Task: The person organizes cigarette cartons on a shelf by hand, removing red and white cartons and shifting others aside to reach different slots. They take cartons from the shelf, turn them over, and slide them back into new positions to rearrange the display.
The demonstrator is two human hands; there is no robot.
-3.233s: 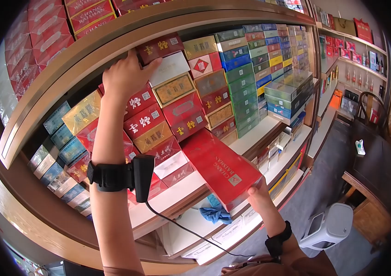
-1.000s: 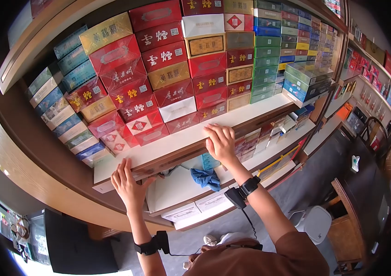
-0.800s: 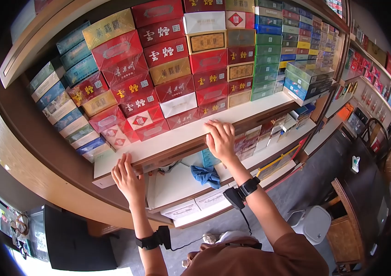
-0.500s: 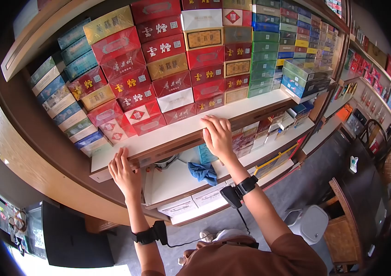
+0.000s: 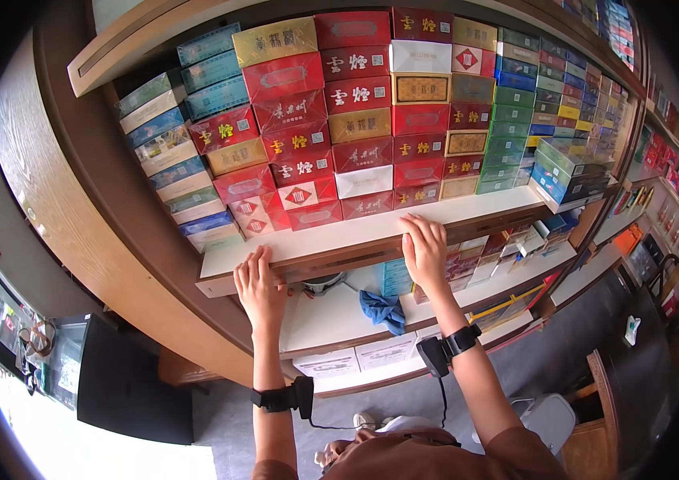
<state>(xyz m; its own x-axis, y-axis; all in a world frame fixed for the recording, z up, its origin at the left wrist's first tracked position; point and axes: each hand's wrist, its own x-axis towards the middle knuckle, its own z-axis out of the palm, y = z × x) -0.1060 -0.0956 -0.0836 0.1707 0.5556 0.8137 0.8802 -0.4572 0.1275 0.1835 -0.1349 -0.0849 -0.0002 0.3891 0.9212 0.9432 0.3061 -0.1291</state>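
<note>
Where the white shelf is bordered by its brown front edge, head view: both hands are laid on it, well apart from each other.
Left hand: its fingertips are rested on the front edge, near the shelf's left front corner; the grip is loose and wide, with the thumb parted from the fingers.
Right hand: it is placed a little right of the front edge's middle; the fingers are bent loosely over the edge, and how firmly they are pressed cannot be told.
Red-and-white carton: it is set at the foot of its stack, just behind the left fingertips.
Dark red carton with gold characters: it is set in the bottom row, near the right fingertips.
White carton: it is stacked one row up, between the hands.
Green cartons: they are piled in a column toward the shelf's right end.
Lower shelf: a crumpled blue cloth is laid near its front edge, before a turquoise box.
Wrists: a black strapped device is worn on each.
</note>
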